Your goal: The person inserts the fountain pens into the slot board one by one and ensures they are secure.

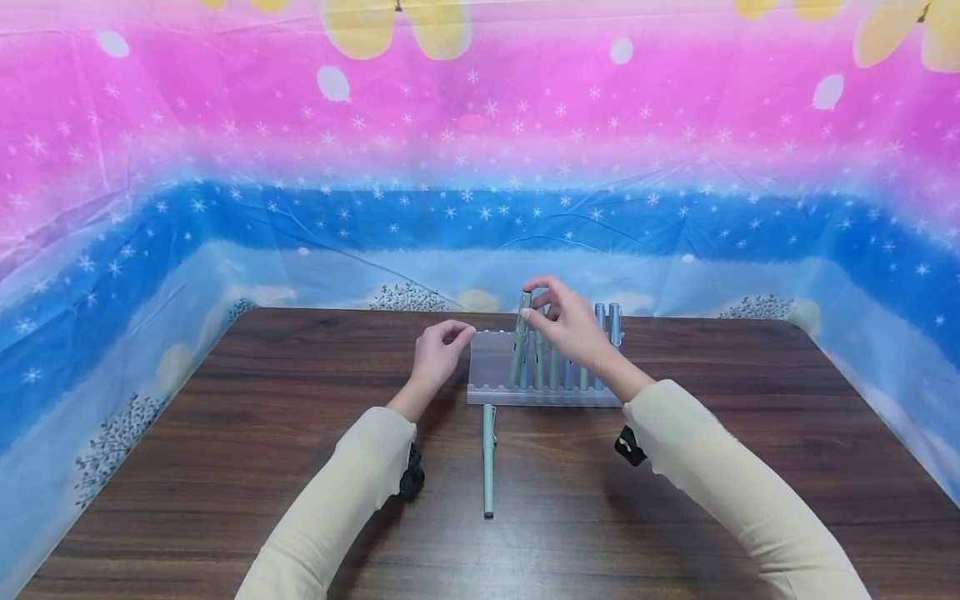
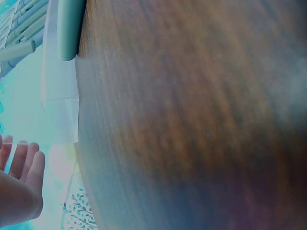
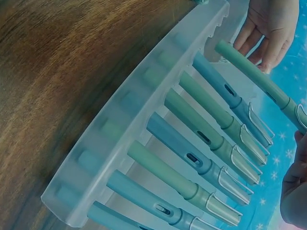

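My right hand [image 1: 570, 329] pinches a green pen [image 1: 521, 333] by its capped upper end. This pen leans over the left part of a frosted pen rack [image 1: 491, 358]; in the right wrist view its lower end [image 3: 225, 49] shows above the notched front ledge. At the rack's upper left corner, the thumb and finger of my left hand [image 1: 437, 358] pinch the edge. Green and blue pens [image 3: 192, 117] stand side by side in the rack's notches, wire-clipped caps upward. Another pale green pen [image 1: 488, 467] lies on the table in front of the rack, its clip end toward it.
A dark wood-grain table [image 1: 300, 383] carries everything. Behind it and along its sides hangs a pink and blue cloth [image 1: 480, 208] with snowflakes. Black wrist cameras [image 1: 630, 446] sit under both cream sleeves [image 1: 720, 467].
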{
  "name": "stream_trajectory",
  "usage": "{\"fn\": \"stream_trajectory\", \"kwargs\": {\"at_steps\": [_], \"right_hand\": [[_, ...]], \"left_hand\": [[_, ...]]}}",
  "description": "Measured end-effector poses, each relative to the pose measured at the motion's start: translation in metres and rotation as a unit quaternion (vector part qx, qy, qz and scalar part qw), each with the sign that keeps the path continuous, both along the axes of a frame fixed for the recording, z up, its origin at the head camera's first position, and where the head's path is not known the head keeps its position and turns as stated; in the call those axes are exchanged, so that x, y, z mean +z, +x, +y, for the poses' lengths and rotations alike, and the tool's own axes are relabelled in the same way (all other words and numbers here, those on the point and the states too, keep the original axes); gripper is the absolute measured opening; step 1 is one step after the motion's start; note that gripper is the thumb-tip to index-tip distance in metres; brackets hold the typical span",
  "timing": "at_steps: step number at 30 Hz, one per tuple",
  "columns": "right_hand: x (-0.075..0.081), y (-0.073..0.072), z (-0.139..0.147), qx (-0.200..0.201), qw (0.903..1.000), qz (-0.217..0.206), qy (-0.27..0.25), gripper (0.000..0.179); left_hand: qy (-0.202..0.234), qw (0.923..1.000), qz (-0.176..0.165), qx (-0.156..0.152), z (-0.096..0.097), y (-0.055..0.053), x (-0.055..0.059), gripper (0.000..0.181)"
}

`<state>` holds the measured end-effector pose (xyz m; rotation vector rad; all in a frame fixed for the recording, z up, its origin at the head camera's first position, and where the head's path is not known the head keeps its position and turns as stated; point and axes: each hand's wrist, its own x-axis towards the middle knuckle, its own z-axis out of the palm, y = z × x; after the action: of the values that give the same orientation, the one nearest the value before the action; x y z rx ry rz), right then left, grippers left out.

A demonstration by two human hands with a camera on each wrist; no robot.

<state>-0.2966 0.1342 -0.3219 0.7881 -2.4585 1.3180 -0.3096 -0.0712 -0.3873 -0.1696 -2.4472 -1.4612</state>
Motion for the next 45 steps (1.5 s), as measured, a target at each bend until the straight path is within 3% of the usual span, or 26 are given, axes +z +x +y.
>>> {"fn": "stream_trajectory", "kwargs": {"at_steps": [7,16,26,40,43,45], "right_hand": [[-0.009,-0.001,-0.003,-0.013,0.9985,0.053,-0.001,0.027],[-0.021,-0.001,-0.005,-0.026,0.9965,0.076,0.023,0.026],[-0.026,-0.002,-0.004,-0.028,0.9966,0.059,0.051,0.027],[-0.018,-0.008,-0.004,-0.005,0.9976,-0.058,0.036,0.028],[-0.018,-0.010,-0.006,-0.013,0.9975,-0.052,0.047,0.028],[-0.019,-0.011,-0.007,-0.020,0.9971,-0.024,0.069,0.029]], "left_hand": [[0.004,1.0000,0.002,-0.003,0.000,0.001,0.000,0.020],[0.004,1.0000,-0.003,-0.001,0.001,0.001,0.000,0.020],[0.003,1.0000,0.000,-0.003,0.000,0.001,0.000,0.019],[0.003,1.0000,0.004,-0.003,0.001,0.001,0.002,0.019],[0.004,1.0000,0.003,-0.004,0.001,0.001,0.002,0.019],[0.005,1.0000,0.003,-0.004,0.001,0.001,0.002,0.019]]}}
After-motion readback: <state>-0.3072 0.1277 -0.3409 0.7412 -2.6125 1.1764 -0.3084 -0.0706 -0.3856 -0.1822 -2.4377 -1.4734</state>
